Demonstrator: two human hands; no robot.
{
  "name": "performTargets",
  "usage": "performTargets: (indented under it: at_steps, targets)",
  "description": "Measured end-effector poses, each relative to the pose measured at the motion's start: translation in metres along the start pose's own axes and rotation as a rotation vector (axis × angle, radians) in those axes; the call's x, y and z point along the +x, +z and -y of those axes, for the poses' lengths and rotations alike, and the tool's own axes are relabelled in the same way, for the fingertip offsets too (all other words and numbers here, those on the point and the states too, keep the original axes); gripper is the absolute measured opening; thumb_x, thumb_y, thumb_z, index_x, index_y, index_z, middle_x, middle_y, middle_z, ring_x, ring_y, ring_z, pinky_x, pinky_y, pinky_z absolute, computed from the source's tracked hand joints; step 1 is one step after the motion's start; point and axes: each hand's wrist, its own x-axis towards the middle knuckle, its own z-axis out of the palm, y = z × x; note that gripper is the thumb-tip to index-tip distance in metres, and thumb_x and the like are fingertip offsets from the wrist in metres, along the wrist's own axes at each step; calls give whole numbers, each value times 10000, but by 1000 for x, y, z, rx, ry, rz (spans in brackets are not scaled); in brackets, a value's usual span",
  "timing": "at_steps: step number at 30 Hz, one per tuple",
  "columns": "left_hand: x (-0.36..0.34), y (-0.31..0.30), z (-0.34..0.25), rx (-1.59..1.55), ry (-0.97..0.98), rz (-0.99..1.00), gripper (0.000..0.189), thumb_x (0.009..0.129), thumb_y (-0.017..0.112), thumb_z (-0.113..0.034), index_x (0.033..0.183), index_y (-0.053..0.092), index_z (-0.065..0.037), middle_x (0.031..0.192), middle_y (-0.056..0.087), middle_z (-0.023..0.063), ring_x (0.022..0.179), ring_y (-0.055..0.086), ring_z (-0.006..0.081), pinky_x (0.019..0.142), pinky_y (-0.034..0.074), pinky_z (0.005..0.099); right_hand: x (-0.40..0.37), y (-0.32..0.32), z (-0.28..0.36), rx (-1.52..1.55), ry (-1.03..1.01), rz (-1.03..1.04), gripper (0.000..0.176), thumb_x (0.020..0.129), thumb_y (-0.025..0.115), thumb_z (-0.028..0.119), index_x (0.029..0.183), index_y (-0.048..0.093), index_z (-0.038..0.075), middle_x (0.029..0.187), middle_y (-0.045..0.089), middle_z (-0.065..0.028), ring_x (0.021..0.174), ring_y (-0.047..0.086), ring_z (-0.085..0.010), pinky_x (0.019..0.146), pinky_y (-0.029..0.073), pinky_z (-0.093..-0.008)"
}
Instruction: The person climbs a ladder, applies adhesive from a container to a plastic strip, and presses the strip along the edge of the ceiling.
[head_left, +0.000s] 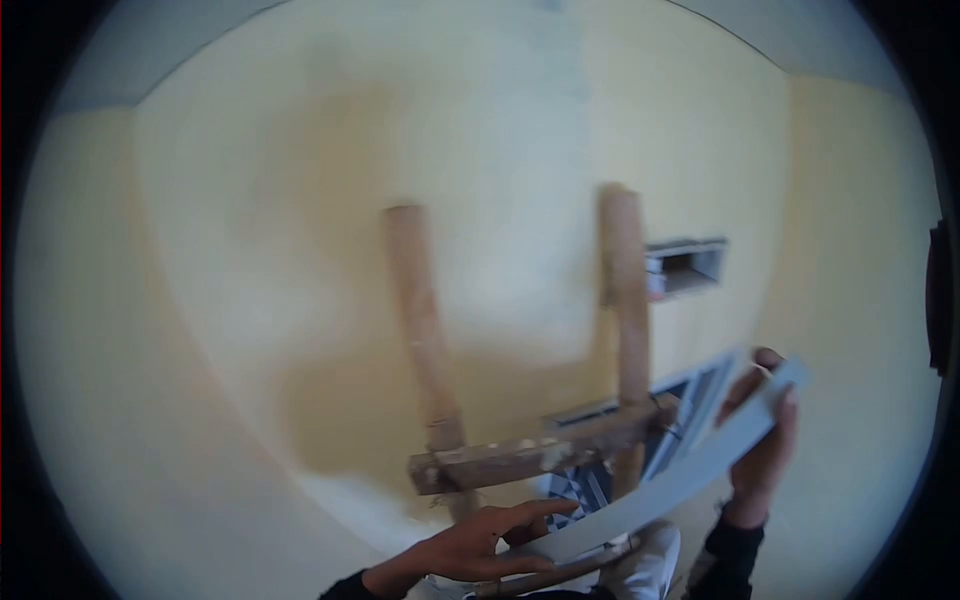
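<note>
A long, flat, pale grey strip [660,487] slants up to the right in front of my body. Its upper right end is gripped by my right hand [765,435], with fingers wrapped round the edges. At the lower left end, my left hand [480,545] has the strip between thumb and forefinger; part of that grip is hidden. Just beyond the strip stands a wooden ladder [425,320], its two round poles leaning towards the wall. A rough, stained rung [530,457] joins them.
A pale yellow wall [500,180] fills the space ahead. A rectangular recess [690,268] opens in it right of the ladder. Below, a grey-framed opening [690,400] shows behind the strip. My light-clothed leg [645,562] is at the bottom.
</note>
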Motion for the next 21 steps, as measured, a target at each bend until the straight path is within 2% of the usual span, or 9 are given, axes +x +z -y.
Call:
performTargets:
  at_steps: [5,6,8,11,15,16,18,19,21]
  targets:
    - [-23,-27,-40,427,288,-149,760,954,756,-271,1602,373,-165,1166,653,116,951,670,292,836,549,396,17,-36,-5,28,21,-64,566,1082,469,456,1426,499,7,898,592,-41,883,586,-115,763,464,-262]
    - [-30,-34,-62,671,98,-72,735,965,703,-210,1610,354,-175,1128,637,112,861,675,301,726,564,397,18,-28,-9,43,30,-43,566,1082,469,456,1426,499,7,898,592,-41,883,586,-115,763,464,-262]
    - [-26,-51,-91,1197,144,-171,662,960,603,-126,1581,379,-153,1033,561,82,805,639,242,603,540,364,14,-13,-10,97,79,-352,542,1093,461,472,1362,556,11,861,609,-27,743,578,-111,644,444,-293]
    - [-12,-76,-137,1636,362,-490,486,934,636,-139,1415,593,-194,930,620,11,719,640,140,582,505,306,5,-53,-28,-47,228,-122,562,1088,446,523,1274,595,15,741,569,-32,664,559,-119,624,424,-281]
    - [23,-116,-185,1808,519,-671,159,943,657,-176,1096,699,-161,791,592,0,663,622,150,550,479,312,-26,-93,-22,-586,-9,90,357,1060,592,391,1067,637,37,609,508,-31,564,531,-131,632,425,-274]
    - [31,-121,-196,1863,569,-665,95,940,669,-219,1007,689,-155,740,582,8,644,621,164,540,472,316,-36,-97,-13,-611,-169,120,267,995,700,281,1035,638,24,742,593,-74,720,623,-180,704,472,-300]
    - [51,-118,-213,1895,673,-635,114,937,681,-263,919,679,-150,689,572,17,624,620,177,530,465,320,-38,-50,5,-923,-588,-84,443,858,817,234,1167,626,-19,999,654,-164,984,643,-293,859,501,-392]
    - [64,-112,-219,1922,661,-578,157,921,690,-302,892,669,-149,664,576,17,624,629,191,531,464,327,-39,-21,20,-1076,-593,-53,664,790,854,250,1324,580,-33,1311,595,-231,1251,547,-387,1055,432,-477]
    - [87,-99,-228,1927,690,-504,201,905,699,-342,865,659,-149,639,581,18,624,638,205,532,464,333,-32,1,23,-1192,-508,42,770,796,853,230,1437,510,-24,1456,528,-252,1349,492,-422,1136,369,-498]
